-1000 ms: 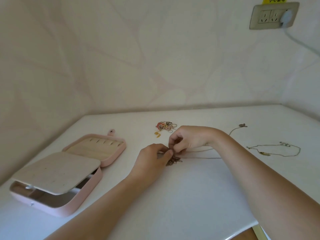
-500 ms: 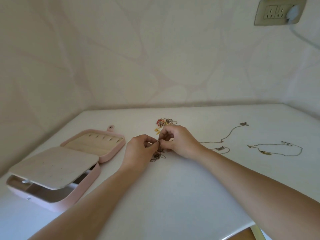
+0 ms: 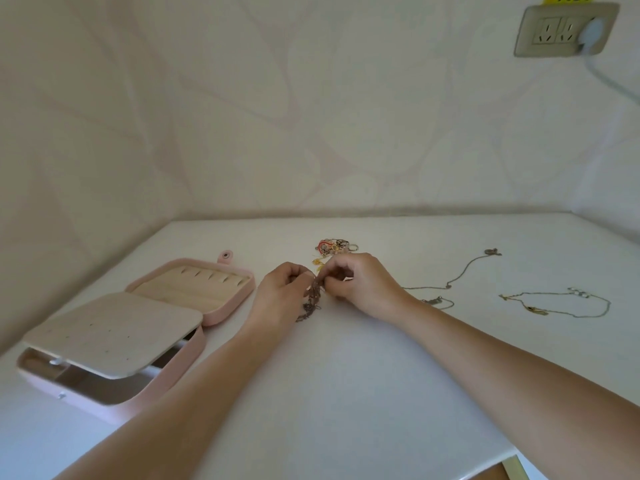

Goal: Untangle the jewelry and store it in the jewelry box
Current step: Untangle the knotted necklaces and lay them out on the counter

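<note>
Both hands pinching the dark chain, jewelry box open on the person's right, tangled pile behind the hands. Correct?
Wrong side: the head view shows the open jewelry box on the person's left, not right. The rest holds: left hand and right hand both pinch the dark chain, tangled pile behind them.

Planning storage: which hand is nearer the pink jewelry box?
Left. The left hand, pinching the tangled chain, is right of the jewelry box; the right hand is farther right.
</note>
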Demonstrator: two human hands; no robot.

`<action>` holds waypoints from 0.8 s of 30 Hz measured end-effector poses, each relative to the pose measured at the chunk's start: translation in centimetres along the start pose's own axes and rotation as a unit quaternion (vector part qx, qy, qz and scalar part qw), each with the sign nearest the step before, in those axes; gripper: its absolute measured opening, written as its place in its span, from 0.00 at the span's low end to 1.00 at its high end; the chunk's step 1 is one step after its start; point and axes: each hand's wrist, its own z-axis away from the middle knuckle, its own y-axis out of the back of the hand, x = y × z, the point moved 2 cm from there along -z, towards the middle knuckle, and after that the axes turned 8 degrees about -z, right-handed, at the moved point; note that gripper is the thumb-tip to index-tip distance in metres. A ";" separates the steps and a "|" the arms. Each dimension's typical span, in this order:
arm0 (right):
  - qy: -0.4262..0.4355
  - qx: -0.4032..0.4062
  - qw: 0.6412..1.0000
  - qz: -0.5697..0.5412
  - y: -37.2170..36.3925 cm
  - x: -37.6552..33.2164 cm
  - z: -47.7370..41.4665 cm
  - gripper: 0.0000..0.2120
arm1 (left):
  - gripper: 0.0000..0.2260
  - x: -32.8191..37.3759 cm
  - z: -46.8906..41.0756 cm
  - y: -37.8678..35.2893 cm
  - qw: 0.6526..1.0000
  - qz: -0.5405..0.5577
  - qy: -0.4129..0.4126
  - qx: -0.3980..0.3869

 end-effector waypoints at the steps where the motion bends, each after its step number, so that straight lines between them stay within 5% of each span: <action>1: -0.024 0.001 0.999 -0.027 0.1 0.1 -0.1 0.12 | 0.07 0.0 0.0 0.0 1.000 0.002 0.003 -0.001; 10: -0.139 -0.060 0.962 -0.227 0.4 -0.1 -0.4 0.05 | 0.12 -0.4 -0.1 -0.2 0.997 -0.018 -0.035 -0.062; 19: -0.128 -0.080 0.962 -0.230 0.2 0.2 -0.5 0.10 | 0.11 -0.4 -0.2 0.0 0.962 0.263 0.035 -0.068; 24: -0.083 -0.060 0.950 -0.294 0.4 -0.4 -0.4 0.04 | 0.12 -0.4 -0.4 -0.1 0.953 0.283 0.064 -0.086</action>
